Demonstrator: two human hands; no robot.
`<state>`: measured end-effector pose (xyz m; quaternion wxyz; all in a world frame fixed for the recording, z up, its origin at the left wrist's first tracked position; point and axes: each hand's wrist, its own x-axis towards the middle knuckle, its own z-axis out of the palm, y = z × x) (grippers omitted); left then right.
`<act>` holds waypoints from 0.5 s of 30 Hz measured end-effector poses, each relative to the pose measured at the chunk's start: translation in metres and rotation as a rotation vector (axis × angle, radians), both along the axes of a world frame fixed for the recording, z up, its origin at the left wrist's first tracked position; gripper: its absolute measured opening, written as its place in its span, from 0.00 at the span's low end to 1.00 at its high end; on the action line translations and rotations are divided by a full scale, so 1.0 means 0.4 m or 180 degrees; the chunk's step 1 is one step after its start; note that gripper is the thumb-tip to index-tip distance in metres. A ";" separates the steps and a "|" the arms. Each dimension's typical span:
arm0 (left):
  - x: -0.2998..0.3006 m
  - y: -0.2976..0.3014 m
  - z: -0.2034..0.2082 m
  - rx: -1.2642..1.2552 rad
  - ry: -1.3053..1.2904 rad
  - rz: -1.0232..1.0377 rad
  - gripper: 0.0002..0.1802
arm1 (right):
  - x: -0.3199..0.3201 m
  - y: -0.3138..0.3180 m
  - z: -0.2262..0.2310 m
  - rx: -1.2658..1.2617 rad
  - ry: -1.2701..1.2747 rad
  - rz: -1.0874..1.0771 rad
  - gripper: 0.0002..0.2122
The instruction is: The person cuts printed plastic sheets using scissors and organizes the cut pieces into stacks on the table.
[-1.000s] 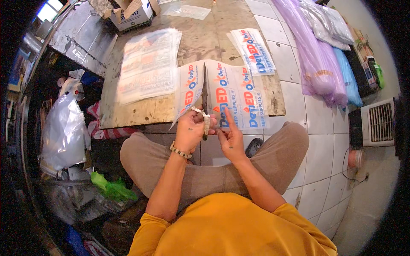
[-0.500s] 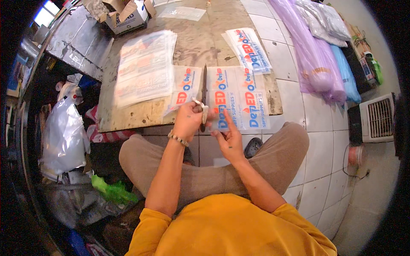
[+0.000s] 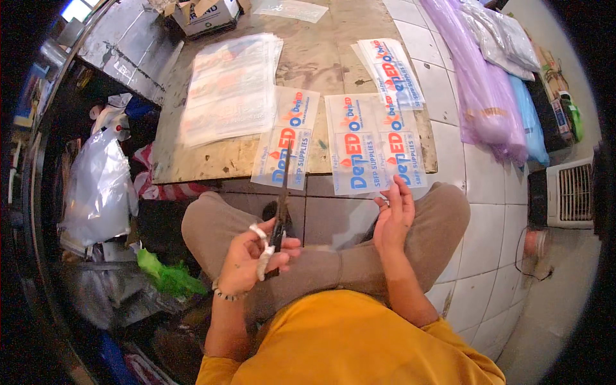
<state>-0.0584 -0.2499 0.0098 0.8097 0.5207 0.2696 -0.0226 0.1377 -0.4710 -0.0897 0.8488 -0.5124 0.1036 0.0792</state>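
My left hand (image 3: 247, 260) is closed round the handles of a pair of scissors (image 3: 282, 199), whose grips are wrapped in white. The long dark blades point away from me, their tips over a narrow printed plastic sheet (image 3: 307, 119). To the right, past a gap, lies a wider clear plastic sheet (image 3: 375, 144) with red and blue print. My right hand (image 3: 393, 221) is open, palm partly up, its fingertips at the near edge of that wider sheet; I cannot tell whether they touch it. Both sheets overhang the table's near edge.
On the wooden table (image 3: 321, 58), a stack of printed plastic sheets (image 3: 231, 90) lies left and a smaller pile (image 3: 391, 70) right. A cardboard box (image 3: 205, 16) stands far left. Purple plastic rolls (image 3: 484, 109) lie on the tiled floor (image 3: 491, 224). White plastic (image 3: 99, 199) hangs left.
The scissors have come back toward me and left in my left hand. The printed plastic now lies as two pieces with a gap between. My right hand has moved right and its fingers have opened.
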 end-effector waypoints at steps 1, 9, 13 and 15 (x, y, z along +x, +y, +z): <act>-0.015 0.002 -0.002 -0.0037 -0.0046 0.0009 0.39 | 0.011 -0.003 0.001 0.0197 0.0185 -0.0088 0.24; -0.062 -0.058 0.000 -0.0109 0.0330 -0.0479 0.39 | 0.048 0.101 0.045 -0.0003 -0.0160 0.0430 0.22; -0.031 -0.116 -0.039 -0.0045 0.0378 -0.0609 0.45 | 0.054 0.122 0.030 0.0189 -0.0167 0.0442 0.21; 0.007 -0.137 -0.046 0.0064 0.0366 -0.0640 0.45 | 0.047 0.128 0.031 0.0079 -0.0243 0.0440 0.20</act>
